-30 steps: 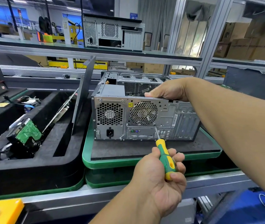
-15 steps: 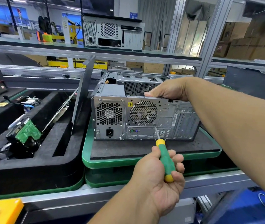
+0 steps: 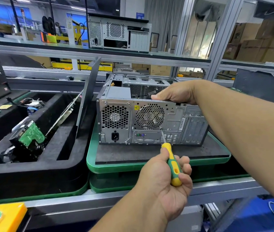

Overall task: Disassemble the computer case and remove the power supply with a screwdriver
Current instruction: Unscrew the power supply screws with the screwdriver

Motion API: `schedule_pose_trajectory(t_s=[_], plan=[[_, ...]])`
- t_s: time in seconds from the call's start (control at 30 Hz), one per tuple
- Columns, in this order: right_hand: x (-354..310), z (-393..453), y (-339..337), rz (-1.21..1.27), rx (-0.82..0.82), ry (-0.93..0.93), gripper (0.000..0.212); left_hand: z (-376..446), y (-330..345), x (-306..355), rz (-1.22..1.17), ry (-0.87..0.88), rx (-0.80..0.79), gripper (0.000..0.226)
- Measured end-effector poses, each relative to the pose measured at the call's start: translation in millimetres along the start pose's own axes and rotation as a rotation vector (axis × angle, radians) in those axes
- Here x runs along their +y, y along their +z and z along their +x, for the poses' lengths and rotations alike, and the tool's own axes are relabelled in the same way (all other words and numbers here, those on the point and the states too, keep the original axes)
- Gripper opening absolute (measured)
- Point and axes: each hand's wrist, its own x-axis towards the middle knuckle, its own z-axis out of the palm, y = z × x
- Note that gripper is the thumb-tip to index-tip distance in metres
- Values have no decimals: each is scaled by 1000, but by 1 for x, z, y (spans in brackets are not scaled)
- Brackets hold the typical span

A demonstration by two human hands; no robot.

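At frame centre, the left hand [image 3: 166, 185] fingers wrap the screwdriver [image 3: 172, 162], tip against the computer case [image 3: 149, 118], whose top edge the right hand [image 3: 176, 94] grips.

Two computer cases: one [image 3: 149, 114] at frame centre, one [image 3: 118, 35] upper centre. One screwdriver [image 3: 172, 160]. Two hands: left [image 3: 166, 183], right [image 3: 177, 94]. Two round fan grilles [image 3: 149, 116] on the centre case.

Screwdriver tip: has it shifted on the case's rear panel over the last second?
No. The screwdriver tip sits at the same spot just below-right of the round fan grille; only the handle has turned in the left hand.
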Motion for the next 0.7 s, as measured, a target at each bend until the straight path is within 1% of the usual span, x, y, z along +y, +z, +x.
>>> schedule_pose_trajectory(t_s=[0.07, 0.17, 0.23, 0.33, 0.4, 0.47, 0.57, 0.63, 0.7], plan=[[0, -1, 0, 9, 4, -5, 56, 1, -2, -1, -12, 1, 19, 45], [-1, -1, 1, 12, 20, -13, 69, 2, -3, -2, -46, -3, 37, 53], [-1, 0, 1, 13, 18, -16, 68, 3, -4, -2, -61, -13, 27, 54], [0, 1, 0, -16, 46, -37, 58, 0, 0, -2, -54, -7, -14, 40], [1, 3, -1, -25, 59, -36, 59, -2, 2, -2, -38, 5, -18, 32], [1, 3, -1, -17, 42, -19, 62, -1, 3, -2, -22, 11, -9, 29], [1, 3, -2, 24, -16, 14, 64, 1, 2, -1, 2, 4, 4, 39], [2, 3, -2, 31, -5, 11, 67, 1, 0, -1, -10, 5, 23, 45], [1, 3, -2, 20, 20, -8, 64, 2, -1, -2, -30, -4, 37, 49]])
